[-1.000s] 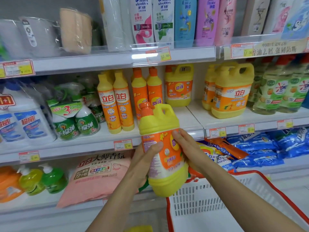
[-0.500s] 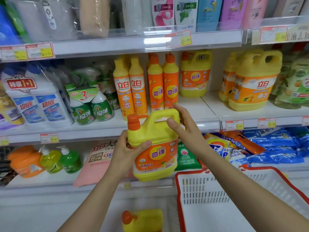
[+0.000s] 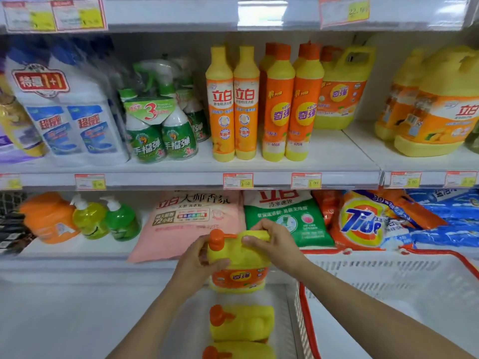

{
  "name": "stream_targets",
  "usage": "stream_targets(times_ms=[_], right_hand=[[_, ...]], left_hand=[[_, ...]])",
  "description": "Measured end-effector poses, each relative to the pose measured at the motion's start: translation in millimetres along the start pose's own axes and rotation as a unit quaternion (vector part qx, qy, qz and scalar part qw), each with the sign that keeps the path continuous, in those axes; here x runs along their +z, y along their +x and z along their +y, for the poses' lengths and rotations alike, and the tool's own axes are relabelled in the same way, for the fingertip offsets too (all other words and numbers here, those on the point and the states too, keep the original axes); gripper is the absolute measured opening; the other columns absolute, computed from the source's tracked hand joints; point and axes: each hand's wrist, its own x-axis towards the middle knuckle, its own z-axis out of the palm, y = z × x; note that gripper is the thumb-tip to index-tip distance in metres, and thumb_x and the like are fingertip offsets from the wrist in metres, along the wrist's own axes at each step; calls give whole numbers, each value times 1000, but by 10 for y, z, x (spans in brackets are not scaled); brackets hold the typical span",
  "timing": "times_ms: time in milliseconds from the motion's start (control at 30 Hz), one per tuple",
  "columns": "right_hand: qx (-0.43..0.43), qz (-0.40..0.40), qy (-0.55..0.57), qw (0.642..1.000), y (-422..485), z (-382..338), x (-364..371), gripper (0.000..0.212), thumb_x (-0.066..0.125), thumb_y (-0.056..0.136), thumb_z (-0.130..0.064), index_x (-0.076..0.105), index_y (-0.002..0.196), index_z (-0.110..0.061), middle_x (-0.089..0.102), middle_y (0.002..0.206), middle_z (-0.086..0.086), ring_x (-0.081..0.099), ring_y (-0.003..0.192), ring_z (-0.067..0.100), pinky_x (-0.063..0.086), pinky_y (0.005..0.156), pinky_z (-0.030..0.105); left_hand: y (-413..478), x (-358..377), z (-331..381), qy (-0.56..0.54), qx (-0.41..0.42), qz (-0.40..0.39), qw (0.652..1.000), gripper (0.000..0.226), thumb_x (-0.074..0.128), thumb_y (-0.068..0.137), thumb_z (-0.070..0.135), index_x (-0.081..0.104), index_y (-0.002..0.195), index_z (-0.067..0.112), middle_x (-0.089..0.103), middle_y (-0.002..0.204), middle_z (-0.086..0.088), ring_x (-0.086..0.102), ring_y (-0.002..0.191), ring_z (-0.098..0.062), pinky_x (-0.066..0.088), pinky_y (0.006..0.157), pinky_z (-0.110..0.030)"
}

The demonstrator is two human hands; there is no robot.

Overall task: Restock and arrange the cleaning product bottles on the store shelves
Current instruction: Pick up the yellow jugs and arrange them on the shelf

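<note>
The left hand (image 3: 195, 263) is curled round the left shoulder of a yellow detergent jug (image 3: 239, 265), with its thumb across the front just under the orange cap (image 3: 217, 239). The right hand (image 3: 276, 244) is clamped over the jug's handle from above, thumb pressed on the near face. The jug stands upright, low in the middle of the view, cap toward nine o'clock. Whether its base rests on anything cannot be told.

At six o'clock from it sits a second yellow jug (image 3: 241, 323), and below that a third jug (image 3: 239, 352), cut by the frame edge. At three o'clock is a white basket (image 3: 388, 275) with a red rim. At twelve o'clock, a pink bag (image 3: 191, 224) and a green bag (image 3: 285, 218) lie on the lower shelf. Higher at twelve, tall orange-and-yellow bottles (image 3: 259, 104) stand in a row on the middle shelf (image 3: 181, 181), with a handled shelf jug (image 3: 342, 94) at one o'clock.
</note>
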Motion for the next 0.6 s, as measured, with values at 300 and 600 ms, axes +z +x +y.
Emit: stream_targets(times_ms=[300,600], right_hand=[[122,-46,-36,991,6,801,531,28,81,81,-32,67,97,-14,69,96,5,63,93,21,48,77,31],[166,-150,-120,967,156,995,575,26,74,87,-34,49,80,-34,55,95,-5,51,93,13,37,70,22]], left_hand=[[-79,75,-779,70,-71,-23,995,61,58,67,71,62,113,31,69,97,12,66,92,-5,55,85,-33],[-84,110,-966,165,-65,-46,983,23,63,86,48,57,105,37,69,97,15,63,96,1,49,86,-21]])
